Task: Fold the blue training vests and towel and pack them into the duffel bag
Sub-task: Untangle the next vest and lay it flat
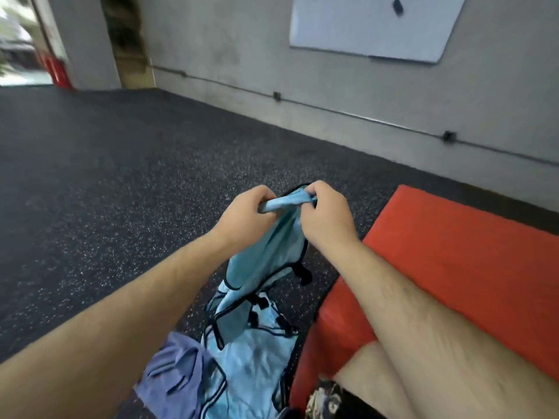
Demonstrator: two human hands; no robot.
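Above the dark speckled floor (121,176), just left of the red mat (453,252), we hold one light blue vest (266,255) up in front of us. Our left hand (245,213) and right hand (325,211) sit close together at its top edge. The fingers (263,193) of both hands are curled down over a bunched fold of the fabric and clamp it against the palms, with only a short bridge of cloth between the two fists. The rest of the vest hangs slack below our wrists, and its black-trimmed lower end reaches down toward the heap.

We judge this to be the start of a fold. One vest has been lifted clear, but it is crumpled rather than flat, and nothing here looks folded. The next move calls for drawing the hands apart along the top edge so the cloth opens to its full width. After that it can be laid flat or doubled over.

The remaining pile of vests (257,352) lies on the floor near us, tangled, with black straps crossing it. The lavender towel (178,370) lies crumpled against the left side of that pile. The duffel bag is not in view, so packing looks some way off. A whiteboard (378,25) hangs on the far wall to the right.
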